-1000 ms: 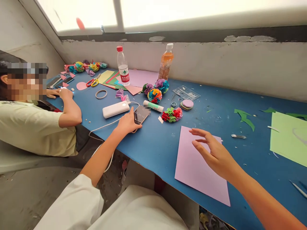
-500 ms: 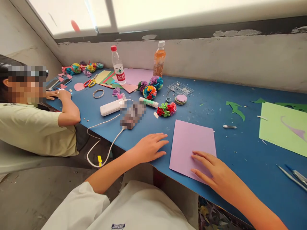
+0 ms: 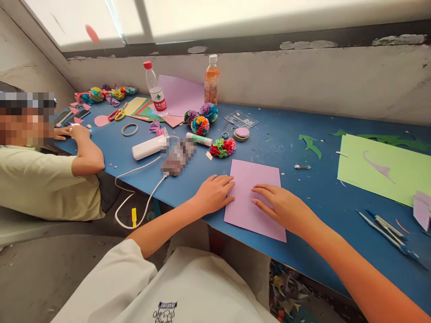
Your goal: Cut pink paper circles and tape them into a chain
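Observation:
A lilac paper sheet (image 3: 256, 179) lies flat near the front edge of the blue table (image 3: 303, 211). My left hand (image 3: 213, 194) rests at the sheet's left edge, fingers stretched out and touching it. My right hand (image 3: 281, 207) lies flat on the sheet's lower middle, fingers spread and pointing left. Neither hand holds anything. Just behind the sheet sits a red and green paper flower (image 3: 222, 147).
A phone (image 3: 177, 157) on a white cable and a white power bank (image 3: 148, 147) lie to the left, with a glue stick (image 3: 199, 139), paper balls (image 3: 200, 125), two bottles (image 3: 211, 80) and scissors (image 3: 116, 115) beyond. A green sheet (image 3: 380, 168) is at right. Another person (image 3: 43, 179) sits left.
My left hand left the phone and came down to the sheet's left edge. My right hand settled flat on the sheet and slid toward its middle. The view shifted right.

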The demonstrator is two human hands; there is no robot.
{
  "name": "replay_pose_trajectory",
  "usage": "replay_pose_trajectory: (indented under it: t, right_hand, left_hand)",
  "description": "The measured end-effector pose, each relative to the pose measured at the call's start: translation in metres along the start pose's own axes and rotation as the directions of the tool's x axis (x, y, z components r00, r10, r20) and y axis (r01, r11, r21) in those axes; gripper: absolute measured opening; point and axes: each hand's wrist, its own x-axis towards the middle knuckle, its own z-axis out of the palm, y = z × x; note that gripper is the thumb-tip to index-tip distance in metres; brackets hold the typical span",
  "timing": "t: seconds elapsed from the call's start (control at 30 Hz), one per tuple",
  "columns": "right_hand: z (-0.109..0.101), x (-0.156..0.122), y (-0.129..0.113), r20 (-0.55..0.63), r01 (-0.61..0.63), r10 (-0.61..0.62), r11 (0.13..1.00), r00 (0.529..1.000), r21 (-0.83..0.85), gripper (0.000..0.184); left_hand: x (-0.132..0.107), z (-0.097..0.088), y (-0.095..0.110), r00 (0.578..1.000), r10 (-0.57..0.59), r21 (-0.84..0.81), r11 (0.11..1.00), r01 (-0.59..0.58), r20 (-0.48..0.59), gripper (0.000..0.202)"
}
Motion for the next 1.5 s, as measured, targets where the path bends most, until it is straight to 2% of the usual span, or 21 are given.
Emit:
replay_pose_trajectory:
  t: [0.13, 0.27, 0.4, 0.57, 0.7, 0.83, 0.9, 0.97, 1.03, 1.1, 1.13, 1.17, 1.23, 1.27, 1.3, 1.33, 1.43, 1.5]
  right_hand:
    - [0.01, 0.036, -0.008, -0.029, 0.085, -0.085, 0.996, 0.996, 0.021, 0.046]
    - [0.028, 0.057, -0.009, -0.021, 0.177, -0.176, 0.98, 0.984, 0.088, 0.043]
    - [0.036, 0.068, 0.007, -0.038, 0.177, -0.174, 0.977, 0.984, 0.116, 0.045]
    - [0.032, 0.082, 0.031, -0.022, 0.166, -0.165, 0.98, 0.986, 0.113, 0.042]
    - [0.03, 0.095, 0.043, -0.019, 0.103, -0.102, 0.992, 0.995, 0.073, 0.042]
    - [0.031, 0.1, 0.041, -0.073, -0.017, 0.018, 1.0, 0.997, 0.013, 0.045]
    - [0.026, 0.093, 0.038, -0.116, -0.088, 0.085, 0.996, 0.99, -0.019, 0.047]
    - [0.013, 0.072, 0.037, -0.167, -0.178, 0.167, 0.983, 0.972, -0.051, 0.046]
    - [-0.008, 0.037, 0.04, -0.232, -0.314, 0.288, 0.946, 0.929, -0.082, 0.046]
    - [-0.035, -0.012, 0.045, -0.32, -0.509, 0.454, 0.854, 0.832, -0.11, 0.048]
    - [-0.049, -0.04, 0.048, -0.373, -0.622, 0.546, 0.774, 0.75, -0.118, 0.051]
    - [-0.062, -0.068, 0.05, -0.427, -0.732, 0.631, 0.671, 0.648, -0.12, 0.053]
    - [-0.081, -0.122, 0.052, -0.476, -0.88, 0.751, 0.46, 0.458, -0.122, 0.048]
    - [-0.087, -0.144, 0.053, -0.467, -0.917, 0.793, 0.382, 0.391, -0.12, 0.041]
    - [-0.09, -0.163, 0.053, -0.44, -0.934, 0.826, 0.337, 0.352, -0.116, 0.036]
    - [-0.091, -0.179, 0.054, -0.43, -0.946, 0.844, 0.307, 0.321, -0.105, 0.037]
    - [-0.087, -0.207, 0.064, -0.413, -0.956, 0.865, 0.29, 0.285, -0.053, 0.046]
    - [-0.083, -0.217, 0.077, -0.415, -0.926, 0.837, 0.377, 0.357, -0.037, 0.053]
  left_hand:
    - [-0.004, 0.012, 0.002, 1.0, 0.024, -0.014, 1.0, -0.024, 0.009, 0.047]
    - [-0.009, 0.011, -0.007, 0.996, 0.065, -0.105, 0.993, -0.059, 0.063, 0.068]
    - [-0.013, 0.006, -0.012, 0.987, 0.104, -0.189, 0.979, -0.078, 0.127, 0.098]
    - [-0.016, 0.005, -0.013, 0.979, 0.137, -0.214, 0.971, -0.103, 0.149, 0.106]
    - [-0.017, 0.007, -0.013, 0.982, 0.131, -0.224, 0.97, -0.099, 0.136, 0.105]
    - [-0.019, 0.008, -0.013, 0.987, 0.141, -0.237, 0.964, -0.118, 0.081, 0.106]
    - [-0.021, 0.009, -0.014, 0.988, 0.146, -0.245, 0.961, -0.131, 0.045, 0.101]
    - [-0.024, 0.011, -0.014, 0.991, 0.137, -0.258, 0.957, -0.133, 0.0, 0.087]
    - [-0.027, 0.014, -0.014, 0.99, 0.13, -0.278, 0.95, -0.142, -0.063, 0.068]
    - [-0.029, 0.018, -0.013, 0.979, 0.146, -0.296, 0.937, -0.183, -0.144, 0.047]
    - [-0.03, 0.02, -0.013, 0.969, 0.167, -0.3, 0.929, -0.216, -0.183, 0.039]
    - [-0.032, 0.023, -0.012, 0.957, 0.191, -0.299, 0.92, -0.252, -0.216, 0.033]
    - [-0.033, 0.027, -0.012, 0.935, 0.246, -0.279, 0.907, -0.315, -0.256, 0.028]
    - [-0.034, 0.028, -0.012, 0.927, 0.271, -0.258, 0.905, -0.337, -0.261, 0.028]
    - [-0.034, 0.03, -0.012, 0.921, 0.292, -0.234, 0.906, -0.353, -0.258, 0.029]
    - [-0.034, 0.03, -0.012, 0.918, 0.308, -0.208, 0.909, -0.362, -0.251, 0.03]
    - [-0.034, 0.031, -0.009, 0.916, 0.328, -0.151, 0.918, -0.367, -0.229, 0.029]
    - [-0.036, 0.03, -0.006, 0.919, 0.325, -0.134, 0.923, -0.36, -0.223, 0.026]
